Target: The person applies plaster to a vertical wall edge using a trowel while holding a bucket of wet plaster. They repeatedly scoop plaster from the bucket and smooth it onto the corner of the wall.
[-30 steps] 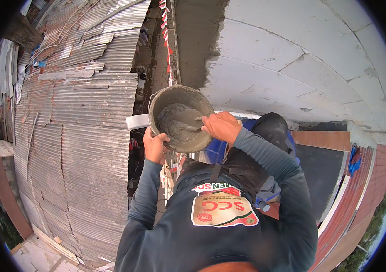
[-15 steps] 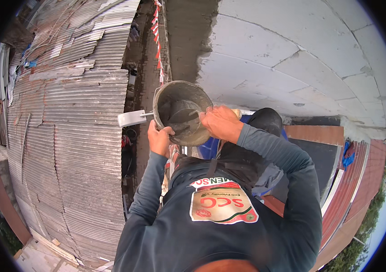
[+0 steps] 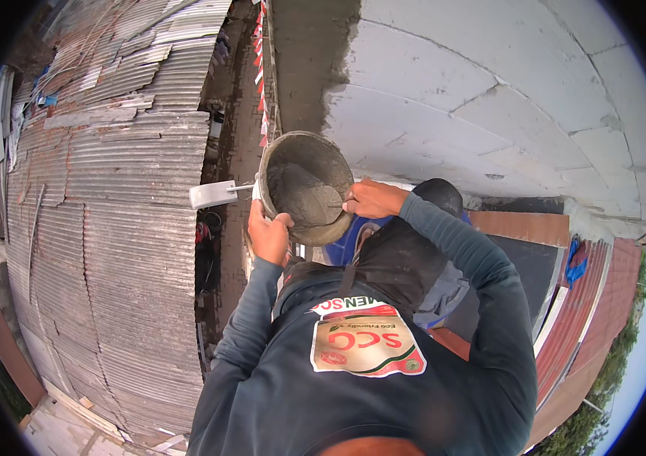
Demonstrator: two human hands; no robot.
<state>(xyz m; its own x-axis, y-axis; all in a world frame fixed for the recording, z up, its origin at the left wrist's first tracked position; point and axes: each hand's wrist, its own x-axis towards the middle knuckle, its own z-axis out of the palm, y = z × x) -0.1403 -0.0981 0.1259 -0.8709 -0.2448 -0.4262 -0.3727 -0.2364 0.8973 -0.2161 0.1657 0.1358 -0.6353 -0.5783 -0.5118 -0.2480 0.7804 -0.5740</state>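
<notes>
My left hand (image 3: 269, 234) is closed on the near left rim of a round bucket (image 3: 298, 138) crusted with cement, its thumb over the edge. Grey wet mortar (image 3: 292, 186) lies inside. From the bucket's left side juts a pale flat rectangular tool (image 3: 213, 194) on a thin metal stem; whether my left fingers also grip it is hidden. My right hand (image 3: 376, 199) is closed round the handle of a trowel at the right rim. The trowel blade (image 3: 326, 204) is down in the bucket, coated with mortar.
A pale block wall (image 3: 444, 68) rises ahead and right, with a band of dark wet render (image 3: 311, 61) on it. Left lies a rusty corrugated roof (image 3: 133, 251); a paved alley (image 3: 241, 121) drops below, with red-and-white bunting (image 3: 263, 83). A blue container (image 3: 345, 247) stands below my hands.
My right hand has drawn the trowel handle back and lower at the rim. More of the mortar and blade now shows. The bucket stays in my left hand, shifted very slightly.
</notes>
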